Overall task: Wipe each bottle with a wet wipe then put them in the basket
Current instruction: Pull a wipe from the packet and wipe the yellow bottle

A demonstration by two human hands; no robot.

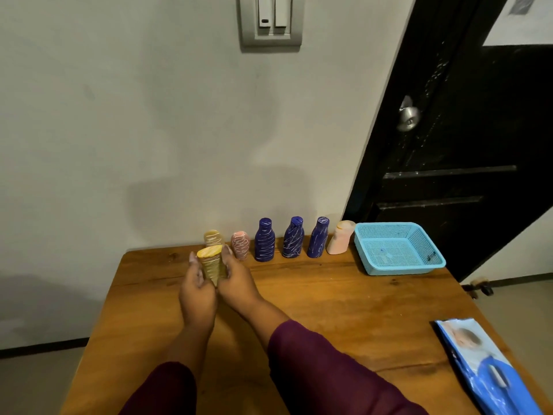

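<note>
Both hands hold a yellow bottle (212, 263) above the wooden table (329, 310): my left hand (196, 290) grips its left side, my right hand (238, 283) its right side. No wipe is visible in either hand. Along the table's far edge stands a row of bottles: another yellow one (213, 237) behind the held one, a pink one (241, 244), three dark blue ones (264, 240) (293, 238) (317, 238), and a pale peach one (339, 238). A light blue basket (398, 248) with nothing in it sits at the far right.
A blue wet-wipe pack (484, 369) lies at the table's near right corner. A grey wall rises just behind the bottles. A black door (463, 145) with a metal knob stands behind the basket.
</note>
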